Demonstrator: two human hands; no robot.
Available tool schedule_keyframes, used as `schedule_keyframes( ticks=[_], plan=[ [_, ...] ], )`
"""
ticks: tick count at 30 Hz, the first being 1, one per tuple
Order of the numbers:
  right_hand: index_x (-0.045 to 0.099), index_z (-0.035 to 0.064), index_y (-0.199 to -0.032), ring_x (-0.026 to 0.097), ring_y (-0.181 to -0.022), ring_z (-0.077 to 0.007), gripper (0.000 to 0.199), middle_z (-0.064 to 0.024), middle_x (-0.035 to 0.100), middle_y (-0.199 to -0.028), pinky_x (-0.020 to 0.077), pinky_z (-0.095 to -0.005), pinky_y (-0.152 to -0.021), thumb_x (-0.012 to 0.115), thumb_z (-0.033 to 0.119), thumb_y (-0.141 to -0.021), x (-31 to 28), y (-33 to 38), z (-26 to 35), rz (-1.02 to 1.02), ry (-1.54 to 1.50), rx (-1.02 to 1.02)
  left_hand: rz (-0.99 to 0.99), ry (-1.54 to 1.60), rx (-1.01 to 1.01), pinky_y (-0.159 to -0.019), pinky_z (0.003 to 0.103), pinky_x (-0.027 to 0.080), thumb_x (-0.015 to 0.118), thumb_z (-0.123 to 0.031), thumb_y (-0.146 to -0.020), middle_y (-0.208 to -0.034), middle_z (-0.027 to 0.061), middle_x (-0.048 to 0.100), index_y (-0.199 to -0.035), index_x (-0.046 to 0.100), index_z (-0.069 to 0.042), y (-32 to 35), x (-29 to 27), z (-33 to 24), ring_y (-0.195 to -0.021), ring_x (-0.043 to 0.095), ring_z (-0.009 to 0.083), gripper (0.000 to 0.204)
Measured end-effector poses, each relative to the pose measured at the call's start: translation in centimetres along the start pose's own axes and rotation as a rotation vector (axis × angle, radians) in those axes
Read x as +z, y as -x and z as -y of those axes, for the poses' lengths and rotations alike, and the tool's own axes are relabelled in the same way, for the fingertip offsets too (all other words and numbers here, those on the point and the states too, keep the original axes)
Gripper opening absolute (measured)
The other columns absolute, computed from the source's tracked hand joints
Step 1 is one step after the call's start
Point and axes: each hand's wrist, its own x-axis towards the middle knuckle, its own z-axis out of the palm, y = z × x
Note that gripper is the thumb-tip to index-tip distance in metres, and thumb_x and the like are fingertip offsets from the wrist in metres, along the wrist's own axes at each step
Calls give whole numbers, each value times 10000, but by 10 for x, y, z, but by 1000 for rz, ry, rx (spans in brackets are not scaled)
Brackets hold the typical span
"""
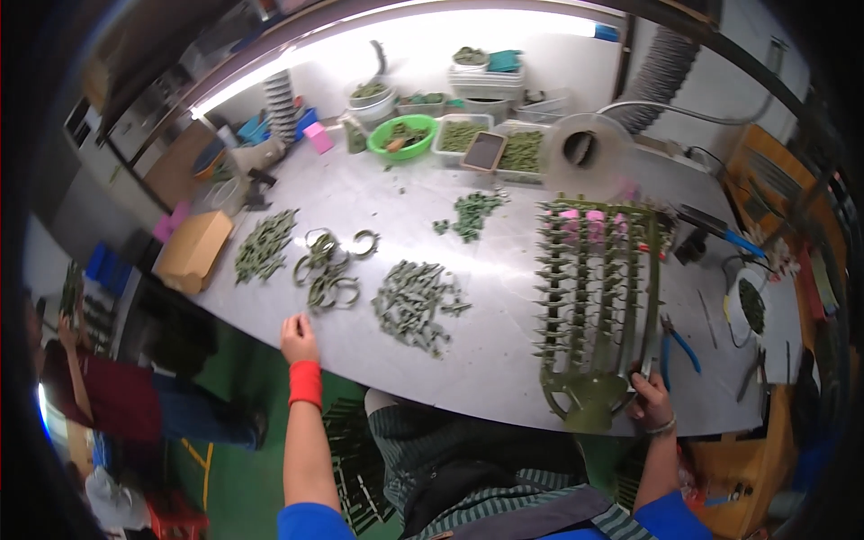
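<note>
My right hand [650, 396] grips the lower right edge of a large olive-green plastic frame [594, 288] that lies on the grey table [504, 351], with rows of small spiky parts on its ribs. My left hand [298, 338], with a red wristband below it, rests at the table's near edge, fingers loosely curled and holding nothing. It is nearest to a cluster of green plastic rings [326, 270]. A heap of small grey-green parts [414, 304] lies between my hands, and another green pile [264, 245] sits left of the rings.
A small green pile [471, 214] lies mid-table. Bins, a green bowl [402, 138] and trays of green parts line the back. Blue-handled pliers [679, 342] lie at right, a cardboard box [193, 249] at left. A person in a dark red top [108, 396] stands at lower left.
</note>
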Motion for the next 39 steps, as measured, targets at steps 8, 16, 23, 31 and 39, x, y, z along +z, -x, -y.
schedule_keyframes(
  ticks=[8,16,23,31,39],
  plan=[
    [548,67,-1061,412,-434,-99,235,-33,572,-755,297,-239,-374,629,235,-917,-14,-10,-16,17,2,-12,-68,2,-29,-625,371,471,618,-169,-917,-795,97,599,-860,658,-30,1,-9,-6,-671,575,262,155],
    [537,69,-1071,377,-384,-102,236,-41,576,-707,282,-238,-351,612,237,-924,-10,-8,-15,32,-28,-84,-43,-14,-43,-619,367,471,625,-170,-909,-781,103,592,-836,646,-29,3,-9,-3,-652,574,253,160],
    [522,74,-1085,399,-387,-97,240,-28,566,-717,289,-248,-347,615,226,-926,2,-7,-11,-21,-10,-111,-75,22,-29,-630,382,478,629,-156,-902,-797,112,600,-839,641,-32,4,-12,-4,-670,586,285,140],
    [559,92,-1220,618,-774,-127,277,-79,655,-1112,429,-273,-510,466,260,-1020,92,-35,33,352,-166,58,-85,66,-49,-627,386,475,637,-141,-893,-793,115,598,-840,637,-31,0,-20,-19,-676,589,295,122],
    [535,122,-1165,537,-677,-134,219,-15,622,-980,442,-320,-596,508,287,-1023,240,-158,57,538,3,-32,-80,63,-67,-621,392,477,642,-150,-892,-789,118,590,-829,631,-32,6,-16,-12,-677,584,307,134]
  ],
)
